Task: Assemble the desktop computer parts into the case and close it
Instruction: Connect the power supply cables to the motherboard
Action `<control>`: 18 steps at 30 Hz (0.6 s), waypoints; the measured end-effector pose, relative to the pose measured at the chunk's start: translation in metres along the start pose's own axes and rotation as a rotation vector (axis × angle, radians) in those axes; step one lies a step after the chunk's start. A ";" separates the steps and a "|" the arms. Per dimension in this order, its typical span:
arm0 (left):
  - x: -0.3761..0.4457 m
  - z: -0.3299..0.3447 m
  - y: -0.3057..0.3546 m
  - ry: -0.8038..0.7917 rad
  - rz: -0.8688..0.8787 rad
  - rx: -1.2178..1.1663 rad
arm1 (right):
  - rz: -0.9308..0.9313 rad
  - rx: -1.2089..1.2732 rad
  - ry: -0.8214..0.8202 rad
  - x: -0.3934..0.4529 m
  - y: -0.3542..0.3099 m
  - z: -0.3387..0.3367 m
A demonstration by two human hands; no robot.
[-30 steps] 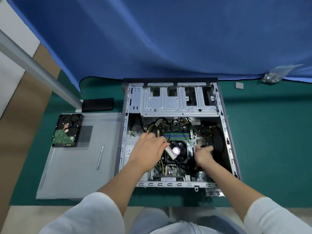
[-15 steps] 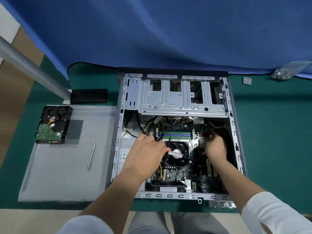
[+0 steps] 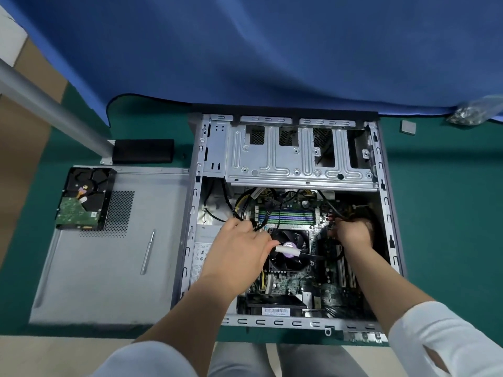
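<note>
The open computer case (image 3: 392,240) lies flat on a green mat, its motherboard, CPU fan (image 3: 290,238) and memory slots exposed below an empty drive cage (image 3: 285,159). My left hand (image 3: 239,251) reaches in over the fan and grips a white cylindrical tool (image 3: 288,251) pointing right. My right hand (image 3: 352,229) is deep in the case's right side with its fingers curled around dark cables (image 3: 340,213) near the board's edge. The removed side panel (image 3: 109,254) lies left of the case, with a hard drive (image 3: 81,200) on its far corner.
A slim metal pen-like tool (image 3: 147,251) rests on the side panel. A black block (image 3: 143,151) and a grey pole (image 3: 49,110) stand at the far left. A small grey square (image 3: 407,127) and a bag of screws (image 3: 471,112) lie at the far right. Blue cloth hangs behind.
My right hand has moved from beside the fan up and right to the cables at the board's far right edge. My left hand keeps the white tool over the fan. The view has leaned closer.
</note>
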State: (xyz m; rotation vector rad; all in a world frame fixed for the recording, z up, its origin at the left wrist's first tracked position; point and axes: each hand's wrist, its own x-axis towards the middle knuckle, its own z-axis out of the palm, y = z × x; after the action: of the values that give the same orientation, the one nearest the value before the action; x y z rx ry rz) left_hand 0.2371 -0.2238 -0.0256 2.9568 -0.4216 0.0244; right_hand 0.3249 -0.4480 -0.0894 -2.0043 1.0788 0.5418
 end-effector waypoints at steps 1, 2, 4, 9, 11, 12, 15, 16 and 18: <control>0.000 0.000 0.000 0.003 0.001 0.002 | -0.001 0.013 -0.002 0.001 0.001 0.001; 0.000 0.000 -0.001 0.006 0.002 0.008 | -0.009 0.031 0.003 0.000 0.002 0.001; 0.000 0.000 -0.001 0.005 0.005 0.014 | -0.031 0.080 0.018 -0.001 0.005 0.003; 0.000 -0.001 0.000 0.000 0.002 0.018 | 0.013 0.103 0.028 0.000 0.005 0.004; -0.001 -0.001 0.000 -0.008 -0.001 0.016 | 0.040 0.118 0.048 0.001 0.002 0.007; -0.001 -0.001 0.000 -0.018 -0.002 0.013 | 0.054 0.129 0.055 0.002 -0.001 0.007; -0.002 -0.002 0.001 -0.041 -0.011 0.011 | 0.096 0.125 0.036 0.006 -0.008 0.006; -0.002 -0.002 0.001 -0.049 -0.013 0.014 | 0.117 0.105 0.016 0.006 -0.009 0.004; -0.002 -0.002 0.002 -0.057 -0.016 0.014 | 0.156 0.101 -0.012 0.006 -0.014 0.002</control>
State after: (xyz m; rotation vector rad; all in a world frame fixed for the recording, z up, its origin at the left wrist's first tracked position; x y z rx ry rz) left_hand 0.2347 -0.2243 -0.0231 2.9800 -0.4069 -0.0596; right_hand 0.3396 -0.4444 -0.0886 -1.8381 1.2371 0.5682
